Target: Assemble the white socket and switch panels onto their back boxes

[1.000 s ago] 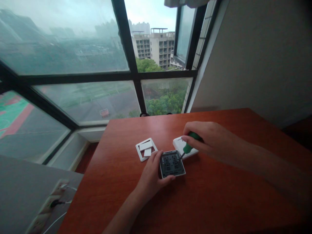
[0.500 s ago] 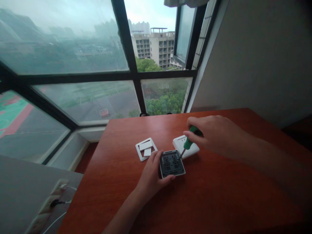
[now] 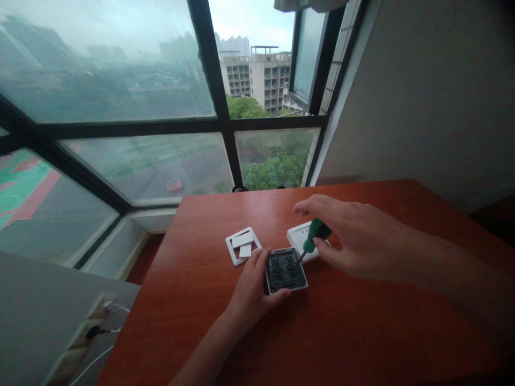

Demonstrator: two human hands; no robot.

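A wall switch with its dark inner side up and a white rim [image 3: 286, 269] lies on the table. My left hand [image 3: 251, 287] grips it from the left, fingers at the far edge and thumb along the near one. My right hand [image 3: 350, 230] is around a screwdriver [image 3: 316, 236] with a green handle, fingers loosened and index finger stretched out. The screwdriver stands tilted, its tip at the right part of the switch's inner side. Behind it lies a white socket panel [image 3: 300, 236], partly hidden by the handle and hand.
A white frame [image 3: 230, 251] with two white switch plates [image 3: 242, 239] on it lies left of the switch. All rest on a reddish-brown wooden table [image 3: 209, 225]. Windows stand behind it, and wall sockets [image 3: 78, 332] with plugged-in cables are at lower left.
My right hand has loosened its closed grip on the screwdriver handle, the fingers opening out and the wrist turning. My left hand and the switch have stayed put, with a slight camera shift.
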